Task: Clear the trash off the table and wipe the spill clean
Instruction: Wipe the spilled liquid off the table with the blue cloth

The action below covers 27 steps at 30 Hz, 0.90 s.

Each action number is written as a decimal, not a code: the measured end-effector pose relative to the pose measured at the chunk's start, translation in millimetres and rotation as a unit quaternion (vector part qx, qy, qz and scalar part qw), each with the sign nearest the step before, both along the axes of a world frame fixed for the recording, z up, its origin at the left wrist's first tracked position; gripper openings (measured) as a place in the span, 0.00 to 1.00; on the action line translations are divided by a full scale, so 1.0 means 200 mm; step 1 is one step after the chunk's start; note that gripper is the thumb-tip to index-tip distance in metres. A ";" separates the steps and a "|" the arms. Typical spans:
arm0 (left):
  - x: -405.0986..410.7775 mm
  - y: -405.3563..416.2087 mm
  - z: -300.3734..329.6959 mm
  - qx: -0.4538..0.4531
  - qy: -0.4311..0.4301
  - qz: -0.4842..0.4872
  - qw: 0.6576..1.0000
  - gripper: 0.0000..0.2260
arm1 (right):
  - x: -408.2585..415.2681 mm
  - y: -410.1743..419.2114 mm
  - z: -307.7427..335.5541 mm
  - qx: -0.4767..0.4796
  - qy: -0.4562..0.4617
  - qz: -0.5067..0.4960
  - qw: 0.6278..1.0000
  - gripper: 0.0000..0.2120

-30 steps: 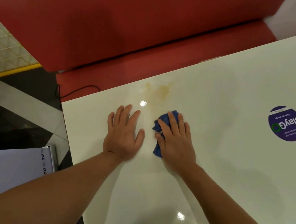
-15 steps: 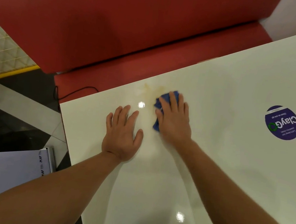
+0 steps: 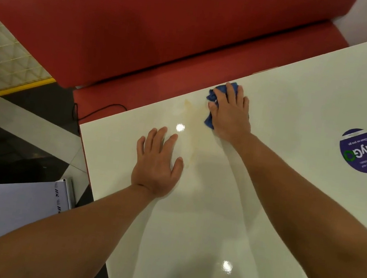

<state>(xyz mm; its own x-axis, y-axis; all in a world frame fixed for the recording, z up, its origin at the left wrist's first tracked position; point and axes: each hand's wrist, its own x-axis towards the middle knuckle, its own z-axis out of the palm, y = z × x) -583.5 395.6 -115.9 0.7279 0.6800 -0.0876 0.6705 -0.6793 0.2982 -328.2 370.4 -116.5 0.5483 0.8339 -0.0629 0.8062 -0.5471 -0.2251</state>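
Both forearms were bare, no sleeves in view. Left hand (image 3: pixel 156 163) and right hand (image 3: pixel 230 112) were bare, ungloved. Wrists carried nothing.

White glossy table (image 3: pixel 263 196) fills the lower right of the head view. Left hand (image 3: pixel 157 163) lies flat on it, palm down, fingers straight and slightly spread. Right hand (image 3: pixel 229 112) presses a crumpled blue cloth (image 3: pixel 214 95) against the tabletop at the far edge; blue shows past the fingertips and beside the thumb. Faint yellowish spill (image 3: pixel 192 126) streaks the surface between the two hands, possibly reaching under the cloth; glare makes its limits hard to read. Round purple sticker (image 3: pixel 362 150) sits well to the right. Red bench seat (image 3: pixel 168 32) runs beyond the table's far edge. Black cable (image 3: pixel 97 109) on the seat near the table corner.
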 end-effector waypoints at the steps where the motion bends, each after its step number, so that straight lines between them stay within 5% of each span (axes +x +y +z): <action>1: 0.00 0.00 0.00 -0.002 0.002 0.001 1.000 0.28 | -0.08 -0.03 0.00 0.006 0.003 0.004 1.000 0.22; 8: -0.01 0.00 -0.01 -0.002 -0.005 0.003 1.000 0.28 | -0.47 -0.46 -0.02 0.020 -0.013 0.187 0.982 0.22; 18: 0.00 0.00 -0.01 -0.003 -0.004 0.001 1.000 0.28 | -0.10 0.02 0.00 -0.008 0.013 0.031 0.999 0.22; 27: -0.01 0.03 0.01 -0.021 -0.013 -0.003 1.000 0.30 | -0.50 -0.36 0.00 -0.008 0.064 0.080 0.995 0.26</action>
<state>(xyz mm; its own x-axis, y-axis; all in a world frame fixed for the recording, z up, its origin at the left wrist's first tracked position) -585.1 401.6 -114.6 0.7344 0.6719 -0.0965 0.6580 -0.6698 0.3442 -428.4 299.2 -117.0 0.3961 0.9080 -0.1366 0.8485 -0.4188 -0.3234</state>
